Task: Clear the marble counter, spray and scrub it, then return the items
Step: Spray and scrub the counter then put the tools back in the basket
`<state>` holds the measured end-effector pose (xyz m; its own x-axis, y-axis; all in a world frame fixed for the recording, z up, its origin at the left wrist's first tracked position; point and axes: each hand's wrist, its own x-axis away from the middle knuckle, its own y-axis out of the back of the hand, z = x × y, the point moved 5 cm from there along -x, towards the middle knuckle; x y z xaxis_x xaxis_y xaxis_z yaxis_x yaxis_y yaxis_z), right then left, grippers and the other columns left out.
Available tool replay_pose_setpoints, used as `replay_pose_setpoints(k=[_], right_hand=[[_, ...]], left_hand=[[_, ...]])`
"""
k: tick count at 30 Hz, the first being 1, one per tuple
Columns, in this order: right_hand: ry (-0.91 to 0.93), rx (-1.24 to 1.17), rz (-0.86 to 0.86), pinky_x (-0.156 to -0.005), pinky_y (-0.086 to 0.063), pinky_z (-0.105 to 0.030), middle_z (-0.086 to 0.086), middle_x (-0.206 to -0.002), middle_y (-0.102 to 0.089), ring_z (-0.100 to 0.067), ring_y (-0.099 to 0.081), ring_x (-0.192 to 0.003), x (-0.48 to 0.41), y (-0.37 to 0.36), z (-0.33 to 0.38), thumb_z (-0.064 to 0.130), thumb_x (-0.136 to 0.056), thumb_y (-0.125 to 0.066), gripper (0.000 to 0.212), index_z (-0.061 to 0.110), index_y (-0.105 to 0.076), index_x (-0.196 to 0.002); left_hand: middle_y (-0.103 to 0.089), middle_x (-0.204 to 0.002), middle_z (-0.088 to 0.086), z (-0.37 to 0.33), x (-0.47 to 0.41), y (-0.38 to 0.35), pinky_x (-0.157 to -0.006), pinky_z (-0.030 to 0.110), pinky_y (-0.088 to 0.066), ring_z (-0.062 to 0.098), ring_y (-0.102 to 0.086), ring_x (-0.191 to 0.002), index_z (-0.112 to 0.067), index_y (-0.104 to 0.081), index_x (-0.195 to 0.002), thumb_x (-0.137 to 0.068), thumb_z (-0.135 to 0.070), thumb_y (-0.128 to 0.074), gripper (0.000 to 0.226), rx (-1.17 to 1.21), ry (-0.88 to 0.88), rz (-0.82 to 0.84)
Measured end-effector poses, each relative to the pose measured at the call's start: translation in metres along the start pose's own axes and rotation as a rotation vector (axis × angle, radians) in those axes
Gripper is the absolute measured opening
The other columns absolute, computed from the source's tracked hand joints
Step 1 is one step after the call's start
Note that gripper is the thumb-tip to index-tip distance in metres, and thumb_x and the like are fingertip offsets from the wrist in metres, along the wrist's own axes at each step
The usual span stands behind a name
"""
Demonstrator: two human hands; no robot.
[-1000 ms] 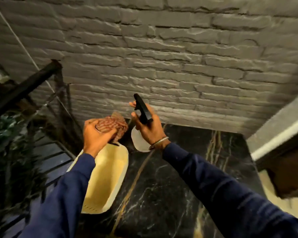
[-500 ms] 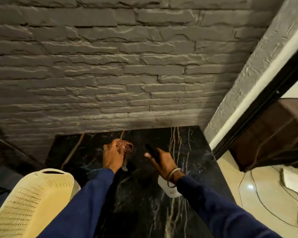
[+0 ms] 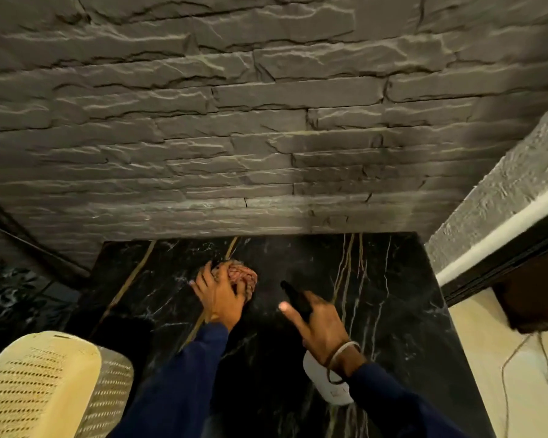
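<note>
Left hand point(image 3: 220, 297) grip closed on scrubber point(image 3: 241, 275), pressed to black marble worktop point(image 3: 393, 311) near stone wall point(image 3: 266, 121). Right hand point(image 3: 321, 327) grips spray bottle point(image 3: 332, 385), index finger extended. Cream basket point(image 3: 38, 384) at worktop's left edge.

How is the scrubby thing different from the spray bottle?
The scrubber is reddish-brown and lumpy; the spray bottle is white with a black nozzle. The left hand presses the scrubber towards the marble counter; the right hand holds the spray bottle above it. Each is gripped in one hand.
</note>
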<state>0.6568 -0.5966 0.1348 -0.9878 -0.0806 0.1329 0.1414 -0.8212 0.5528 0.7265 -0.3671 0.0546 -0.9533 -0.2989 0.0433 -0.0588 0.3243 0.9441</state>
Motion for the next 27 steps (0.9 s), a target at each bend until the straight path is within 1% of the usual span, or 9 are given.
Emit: replay_pose_setpoints(k=[2, 5, 8, 11, 16, 19, 22, 24, 27], right_hand=[[-0.010, -0.018, 0.031, -0.065, -0.045, -0.016, 0.010, -0.084, -0.060, -0.007, -0.059, -0.075, 0.000, 0.004, -0.005, 0.081, -0.073, -0.036, 0.066, 0.024, -0.060, -0.098], [0.002, -0.055, 0.034, -0.067, -0.049, -0.022, 0.009, -0.082, -0.061, -0.007, -0.060, -0.074, 0.000, 0.014, -0.014, 0.078, -0.076, -0.042, 0.055, 0.027, -0.057, -0.089], [-0.018, -0.102, -0.024, -0.062, -0.043, -0.015, 0.009, -0.079, -0.060, -0.006, -0.058, -0.071, 0.001, 0.035, -0.023, 0.068, -0.080, -0.050, 0.043, 0.027, -0.056, -0.087], [-0.033, -0.093, -0.113, -0.064, -0.044, -0.014, 0.008, -0.084, -0.062, -0.005, -0.059, -0.075, 0.005, 0.066, -0.036, 0.068, -0.081, -0.048, 0.047, 0.023, -0.059, -0.092], [-0.106, 0.010, -0.314, -0.066, -0.049, -0.017, 0.010, -0.088, -0.065, -0.003, -0.061, -0.078, 0.028, 0.130, -0.068, 0.073, -0.081, -0.041, 0.053, 0.027, -0.062, -0.099], [-0.106, 0.122, -0.423, -0.068, -0.051, -0.025, 0.007, -0.094, -0.067, -0.013, -0.064, -0.083, 0.051, 0.171, -0.087, 0.075, -0.082, -0.029, 0.065, 0.030, -0.063, -0.114], [-0.163, 0.130, -0.431, -0.071, -0.053, -0.034, 0.002, -0.096, -0.070, -0.019, -0.067, -0.085, 0.069, 0.188, -0.103, 0.082, -0.078, -0.025, 0.078, 0.026, -0.062, -0.119], [-0.182, 0.116, -0.405, -0.073, -0.050, -0.023, 0.010, -0.098, -0.067, -0.011, -0.065, -0.089, 0.074, 0.183, -0.108, 0.082, -0.077, -0.032, 0.074, 0.028, -0.061, -0.118], [-0.177, 0.070, -0.323, -0.070, -0.040, -0.003, 0.013, -0.099, -0.065, 0.005, -0.059, -0.083, 0.076, 0.164, -0.099, 0.074, -0.081, -0.036, 0.065, 0.030, -0.059, -0.122]], left_hand=[[-0.039, -0.148, 0.021, 0.002, -0.009, -0.006, -0.118, 0.058, -0.001, 0.043, -0.026, -0.142, -0.009, -0.055, -0.132, -0.084, -0.027, -0.065, 0.052, -0.008, -0.024, -0.013], [-0.043, -0.147, 0.019, -0.002, -0.028, -0.013, -0.120, 0.057, -0.013, 0.041, -0.030, -0.142, -0.006, -0.053, -0.136, -0.091, -0.027, -0.054, 0.049, 0.040, -0.019, -0.045], [-0.047, -0.144, 0.018, -0.036, -0.038, -0.021, -0.117, 0.052, -0.022, 0.041, -0.039, -0.135, -0.012, -0.053, -0.138, -0.093, -0.033, -0.048, 0.050, 0.073, -0.053, -0.035], [-0.048, -0.143, 0.014, -0.109, -0.033, -0.042, -0.118, 0.047, -0.023, 0.037, -0.042, -0.132, -0.018, -0.053, -0.138, -0.087, -0.044, -0.031, 0.061, 0.091, -0.241, 0.024], [-0.051, -0.140, 0.004, -0.254, 0.004, -0.099, -0.115, 0.050, -0.027, 0.030, -0.045, -0.130, -0.034, -0.053, -0.133, -0.087, -0.050, -0.033, 0.053, 0.052, -0.495, 0.143], [-0.051, -0.133, 0.000, -0.350, 0.058, -0.126, -0.110, 0.045, -0.027, 0.027, -0.045, -0.123, -0.035, -0.057, -0.126, -0.086, -0.048, -0.045, 0.043, 0.136, -0.751, 0.212], [-0.052, -0.132, 0.001, -0.400, 0.109, -0.139, -0.115, 0.039, -0.018, 0.025, -0.044, -0.125, -0.030, -0.063, -0.121, -0.089, -0.038, -0.052, 0.035, 0.132, -1.035, 0.357], [-0.052, -0.132, 0.001, -0.389, 0.106, -0.138, -0.114, 0.041, -0.025, 0.025, -0.044, -0.124, -0.031, -0.063, -0.121, -0.092, -0.033, -0.051, 0.032, 0.124, -0.986, 0.320], [-0.045, -0.137, -0.004, -0.307, 0.057, -0.119, -0.109, 0.043, -0.039, 0.021, -0.042, -0.126, -0.039, -0.051, -0.131, -0.089, -0.050, -0.039, 0.044, 0.066, -0.766, 0.203]])
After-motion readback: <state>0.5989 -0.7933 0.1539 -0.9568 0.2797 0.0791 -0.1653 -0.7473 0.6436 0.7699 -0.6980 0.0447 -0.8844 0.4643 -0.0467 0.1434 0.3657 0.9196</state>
